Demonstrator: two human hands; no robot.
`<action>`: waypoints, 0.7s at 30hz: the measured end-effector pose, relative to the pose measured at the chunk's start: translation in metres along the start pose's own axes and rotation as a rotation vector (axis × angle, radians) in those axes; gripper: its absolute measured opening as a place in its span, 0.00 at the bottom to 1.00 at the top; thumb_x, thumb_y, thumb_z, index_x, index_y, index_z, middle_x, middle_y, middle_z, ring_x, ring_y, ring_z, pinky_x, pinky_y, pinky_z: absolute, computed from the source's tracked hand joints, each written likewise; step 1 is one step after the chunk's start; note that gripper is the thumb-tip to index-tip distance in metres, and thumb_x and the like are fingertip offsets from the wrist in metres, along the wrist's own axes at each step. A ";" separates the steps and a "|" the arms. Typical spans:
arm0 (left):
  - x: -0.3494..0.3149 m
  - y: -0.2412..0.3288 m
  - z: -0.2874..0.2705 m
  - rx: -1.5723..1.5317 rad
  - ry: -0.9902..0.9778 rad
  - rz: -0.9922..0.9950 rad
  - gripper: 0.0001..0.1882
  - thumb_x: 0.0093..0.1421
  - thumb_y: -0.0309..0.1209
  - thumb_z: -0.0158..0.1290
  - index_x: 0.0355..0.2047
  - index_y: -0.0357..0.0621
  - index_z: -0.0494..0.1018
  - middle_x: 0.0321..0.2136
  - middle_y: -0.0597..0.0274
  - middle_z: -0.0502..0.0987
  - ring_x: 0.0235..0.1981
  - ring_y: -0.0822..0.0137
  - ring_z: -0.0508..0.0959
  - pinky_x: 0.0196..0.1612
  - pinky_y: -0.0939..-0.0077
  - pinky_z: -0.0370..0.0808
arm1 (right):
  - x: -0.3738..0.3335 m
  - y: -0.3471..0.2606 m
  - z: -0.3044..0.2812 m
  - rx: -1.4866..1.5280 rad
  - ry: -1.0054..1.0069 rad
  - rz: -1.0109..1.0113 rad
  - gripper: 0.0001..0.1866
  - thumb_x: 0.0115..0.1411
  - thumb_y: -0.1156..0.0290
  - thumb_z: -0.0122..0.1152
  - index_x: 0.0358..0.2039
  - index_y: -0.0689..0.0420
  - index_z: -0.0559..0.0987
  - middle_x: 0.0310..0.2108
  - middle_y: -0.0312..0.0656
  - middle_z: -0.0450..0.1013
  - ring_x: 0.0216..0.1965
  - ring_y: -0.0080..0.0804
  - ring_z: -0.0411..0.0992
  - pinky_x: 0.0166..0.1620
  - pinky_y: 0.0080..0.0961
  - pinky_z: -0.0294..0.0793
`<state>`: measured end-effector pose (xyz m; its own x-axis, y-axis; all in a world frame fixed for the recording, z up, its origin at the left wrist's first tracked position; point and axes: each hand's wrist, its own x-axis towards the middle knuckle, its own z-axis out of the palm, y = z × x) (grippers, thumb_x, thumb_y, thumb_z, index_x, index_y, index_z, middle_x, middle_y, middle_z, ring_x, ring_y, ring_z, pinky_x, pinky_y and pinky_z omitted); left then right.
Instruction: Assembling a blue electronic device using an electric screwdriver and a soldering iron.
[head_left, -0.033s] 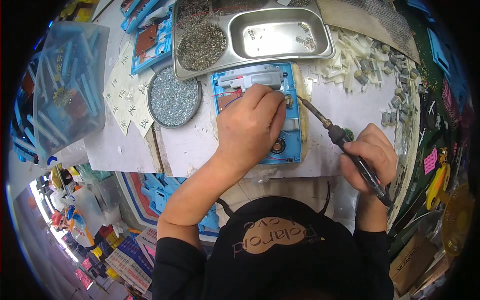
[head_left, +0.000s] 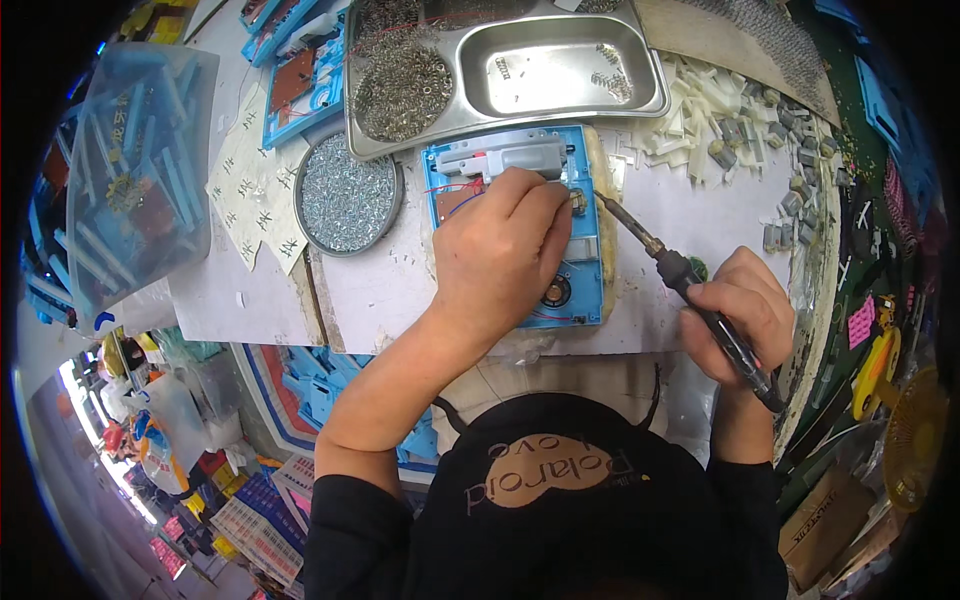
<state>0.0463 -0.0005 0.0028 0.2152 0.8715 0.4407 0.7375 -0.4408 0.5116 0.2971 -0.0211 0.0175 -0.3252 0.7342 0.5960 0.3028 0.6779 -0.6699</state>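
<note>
A blue plastic housing point(head_left: 592, 285) lies open in front of me, with a grey module point(head_left: 530, 153), a brown circuit board point(head_left: 455, 204), red and blue wires and a round speaker point(head_left: 556, 291) inside. Over its middle is my left hand point(head_left: 500, 250), fingers pinched together and pointing down into it; whatever is between the fingertips is hidden. My right hand point(head_left: 745, 315) grips the black handle of a soldering iron point(head_left: 715, 315). The iron's thin tip reaches the housing's right edge, close to a small metal part point(head_left: 578, 202).
A steel compartment tray point(head_left: 560, 110) holding springs stands behind the housing. To the left are a round dish of screws point(head_left: 350, 190) and a clear bin point(head_left: 140, 180) of blue parts. White and grey plastic pieces point(head_left: 720, 130) are heaped at the right. More blue housings point(head_left: 300, 90) lie far left.
</note>
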 end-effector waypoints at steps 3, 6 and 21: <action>-0.001 0.000 0.001 0.012 0.009 -0.002 0.06 0.54 0.26 0.64 0.34 0.46 0.81 0.33 0.65 0.78 0.27 0.61 0.81 0.30 0.70 0.77 | 0.000 -0.001 -0.001 -0.001 -0.005 0.007 0.17 0.42 0.81 0.72 0.36 0.61 0.81 0.18 0.37 0.67 0.19 0.33 0.64 0.23 0.27 0.61; -0.001 0.000 0.001 0.020 0.015 0.005 0.07 0.54 0.26 0.65 0.34 0.46 0.81 0.34 0.65 0.79 0.27 0.62 0.81 0.30 0.70 0.77 | 0.001 0.000 -0.001 0.002 -0.015 0.009 0.17 0.42 0.81 0.72 0.36 0.61 0.81 0.18 0.37 0.67 0.19 0.33 0.64 0.23 0.27 0.61; -0.011 -0.040 -0.079 0.213 -0.163 0.029 0.08 0.56 0.26 0.65 0.37 0.45 0.82 0.31 0.62 0.80 0.27 0.61 0.81 0.28 0.70 0.77 | 0.003 -0.004 0.000 0.000 -0.013 0.032 0.14 0.49 0.79 0.71 0.38 0.61 0.81 0.19 0.38 0.69 0.20 0.33 0.65 0.24 0.27 0.61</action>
<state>-0.0359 -0.0093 0.0356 0.3257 0.8900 0.3190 0.8438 -0.4258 0.3266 0.2946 -0.0216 0.0224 -0.3265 0.7551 0.5685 0.3136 0.6539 -0.6885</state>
